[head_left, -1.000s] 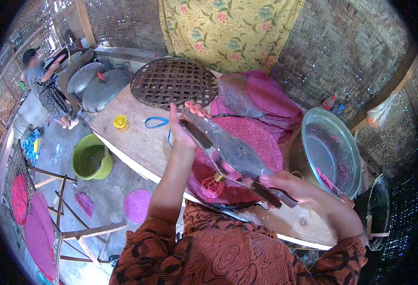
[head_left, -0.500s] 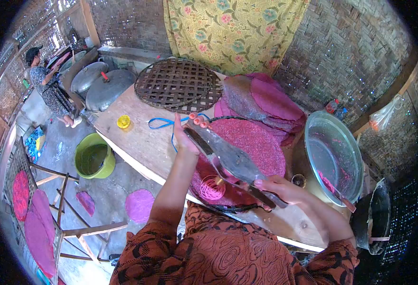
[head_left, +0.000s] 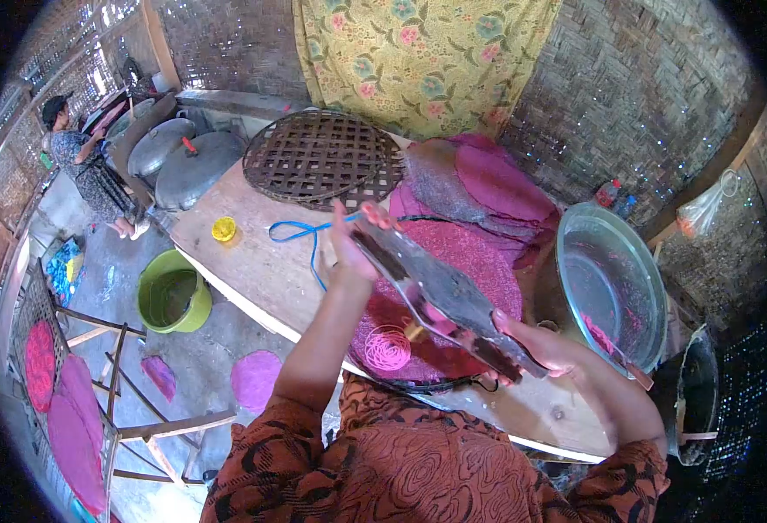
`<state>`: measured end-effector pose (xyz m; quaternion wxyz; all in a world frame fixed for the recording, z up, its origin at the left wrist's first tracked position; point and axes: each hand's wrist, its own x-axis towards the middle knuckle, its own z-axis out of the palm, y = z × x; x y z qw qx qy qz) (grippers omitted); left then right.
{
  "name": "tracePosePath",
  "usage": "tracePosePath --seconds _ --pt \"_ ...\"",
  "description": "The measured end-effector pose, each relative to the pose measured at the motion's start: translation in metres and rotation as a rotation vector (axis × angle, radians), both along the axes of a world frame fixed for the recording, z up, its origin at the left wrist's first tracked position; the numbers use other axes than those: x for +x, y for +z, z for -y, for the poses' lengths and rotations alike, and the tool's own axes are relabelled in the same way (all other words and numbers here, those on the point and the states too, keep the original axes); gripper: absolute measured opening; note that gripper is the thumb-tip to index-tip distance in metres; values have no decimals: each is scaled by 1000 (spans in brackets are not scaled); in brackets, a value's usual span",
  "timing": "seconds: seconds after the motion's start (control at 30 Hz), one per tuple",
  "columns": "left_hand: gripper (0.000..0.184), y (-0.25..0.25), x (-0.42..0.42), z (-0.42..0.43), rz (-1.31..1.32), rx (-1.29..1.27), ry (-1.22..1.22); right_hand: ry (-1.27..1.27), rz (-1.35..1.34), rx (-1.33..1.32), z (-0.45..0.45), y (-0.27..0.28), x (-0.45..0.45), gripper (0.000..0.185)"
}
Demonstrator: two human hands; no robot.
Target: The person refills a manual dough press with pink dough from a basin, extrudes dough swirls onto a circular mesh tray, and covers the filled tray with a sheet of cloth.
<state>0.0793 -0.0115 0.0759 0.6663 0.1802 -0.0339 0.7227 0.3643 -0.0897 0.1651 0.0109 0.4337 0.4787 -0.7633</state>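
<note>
My left hand (head_left: 354, 244) is wrapped round the upper left end of a long dark press-like tool (head_left: 440, 283), its fingertips showing over the far edge. Round the lower right end, my right hand (head_left: 536, 344) is closed. The tool is held tilted above a round tray covered with pink material (head_left: 475, 253). A brass-coloured nozzle (head_left: 414, 332) sticks out under the tool. Below it lies a coil of thin pink strands (head_left: 387, 348) on the tray's near left part.
A woven lattice tray (head_left: 318, 155), a yellow cup (head_left: 224, 229) and blue cord (head_left: 292, 231) are on the table. Pink sheets (head_left: 501, 179) lie behind; a large basin (head_left: 614, 279) stands right. A green bucket (head_left: 174, 292) and a person (head_left: 87, 166) are left.
The coil of pink strands has grown larger and rounder. Both hands and the tool have shifted slightly to the right. The person at the left has lowered their arms a little.
</note>
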Motion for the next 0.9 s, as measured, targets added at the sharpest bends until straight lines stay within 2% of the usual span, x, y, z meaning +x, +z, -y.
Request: tracePosePath --seconds 0.07,0.13,0.17,0.2,0.27,0.4,0.53,0.6,0.67,0.77,0.9 --pt "44 -28 24 -8 14 -173 -33 -49 66 -54 5 4 11 61" --pt "44 -36 37 -15 61 -221 -39 -61 70 -78 3 8 18 62" --pt "43 -38 41 -15 104 -275 -38 -58 155 6 1 8 19 62" --pt "43 -39 40 -17 106 -278 -42 -54 240 91 -1 6 21 63" --pt "43 -21 30 -21 92 -166 -20 -84 210 107 2 2 17 64" --pt "43 0 22 -2 95 -172 -39 -67 94 80 15 15 16 64" --pt "41 5 45 11 158 -184 -100 -58 182 74 23 33 31 64" --pt "41 4 46 1 138 -159 -90 -83 335 239 21 35 34 64" --pt "41 12 44 -7 130 -150 -68 -71 354 264 16 27 34 62" --pt "43 20 32 -4 74 -154 -53 -160 194 260 21 11 24 63" --pt "47 10 31 8 96 -191 -80 -107 171 209 28 12 27 60"
